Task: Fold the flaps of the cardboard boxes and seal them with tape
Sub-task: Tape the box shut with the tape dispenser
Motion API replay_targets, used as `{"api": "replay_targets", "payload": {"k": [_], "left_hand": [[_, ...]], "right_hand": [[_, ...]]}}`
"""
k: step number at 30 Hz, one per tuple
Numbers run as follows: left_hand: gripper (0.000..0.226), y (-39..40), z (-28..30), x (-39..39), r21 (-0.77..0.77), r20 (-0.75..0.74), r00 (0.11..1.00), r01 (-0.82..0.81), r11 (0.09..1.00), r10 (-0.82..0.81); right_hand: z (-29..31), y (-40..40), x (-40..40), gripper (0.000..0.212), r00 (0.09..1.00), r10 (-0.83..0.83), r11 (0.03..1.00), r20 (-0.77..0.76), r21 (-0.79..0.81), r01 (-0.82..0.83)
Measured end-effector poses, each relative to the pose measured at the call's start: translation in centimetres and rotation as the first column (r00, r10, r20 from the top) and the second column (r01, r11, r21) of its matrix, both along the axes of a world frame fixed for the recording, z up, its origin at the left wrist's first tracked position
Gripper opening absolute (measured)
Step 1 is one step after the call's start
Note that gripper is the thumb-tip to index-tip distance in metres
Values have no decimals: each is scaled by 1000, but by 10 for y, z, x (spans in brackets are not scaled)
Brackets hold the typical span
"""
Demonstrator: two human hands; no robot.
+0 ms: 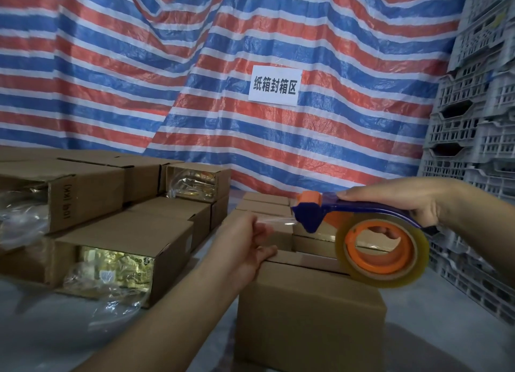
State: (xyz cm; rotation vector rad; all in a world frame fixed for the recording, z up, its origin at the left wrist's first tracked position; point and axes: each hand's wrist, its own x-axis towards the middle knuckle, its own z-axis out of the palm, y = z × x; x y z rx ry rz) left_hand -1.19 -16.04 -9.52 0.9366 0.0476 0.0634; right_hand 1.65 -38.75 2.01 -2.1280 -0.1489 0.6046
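The box (309, 310) stands upright on the grey floor (55, 330), directly in front of the person and nearest the lower edge of the view. Its top flaps lie folded flat. No tape is visible across the seam, though clear tape would be hard to detect here.

Handling, as a judgement: corrugated card is stiff on its faces but yields at the flap seam. Press on the flaps close to the seam, not at the unsupported middle of a flap. The box probably holds packed goods, so it should stay put while tape is drawn across it.

The tape (274, 221) is a clear film, thin, limp and sticky on one side. It will curl and cling to itself if let slack, so it needs tension. It runs taut from the dispenser (359, 212) to the left hand (248, 243).

The left hand pinches the free end of the tape between thumb and fingertips, with its lower fingers resting on the left top edge of the box. The right hand (412, 201) grips the blue handle of the dispenser, fingers curled round it and thumb laid along the top. The dispenser hangs above the right part of the box top, with the roll (381, 249) just over the flaps.

Next step, as a judgement: fix the free end over the left edge, then draw the dispenser along the seam.

To the left, open boxes (111, 246) lie on their sides, showing gold packs in clear wrap. More closed boxes (264, 201) sit behind. A striped tarp (195, 65) with a paper sign (274, 85) hangs at the back; grey crates (473, 120) are stacked at right.
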Motion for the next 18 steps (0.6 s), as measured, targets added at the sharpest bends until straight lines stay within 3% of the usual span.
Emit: {"api": "replay_targets", "payload": {"k": [5, 8, 10, 13, 15, 18], "left_hand": [[17, -2, -5, -2, -117, 21, 997, -72, 991, 75], [13, 0, -5, -6, -260, 24, 995, -89, 962, 98], [14, 1, -7, -7, -260, 17, 990, -129, 957, 138], [14, 5, -11, -4, -74, -12, 972, -233, 970, 233], [17, 14, -15, 0, 155, -10, 963, -266, 951, 271], [21, 28, -26, 3, 477, 22, 948, -288, 830, 316]], "right_hand": [[-1, -2, -1, 87, 1000, 21, 999, 10, -37, -21], [4, 14, 1, 76, 997, 76, 986, -7, -147, -76], [7, 23, 3, 66, 994, 103, 967, -33, -229, -108], [7, 33, 6, 68, 995, 96, 946, -26, -310, -99], [5, 34, 8, 71, 995, 98, 944, -13, -315, -98], [3, 32, 12, 64, 996, 89, 947, 9, -310, -82]]}}
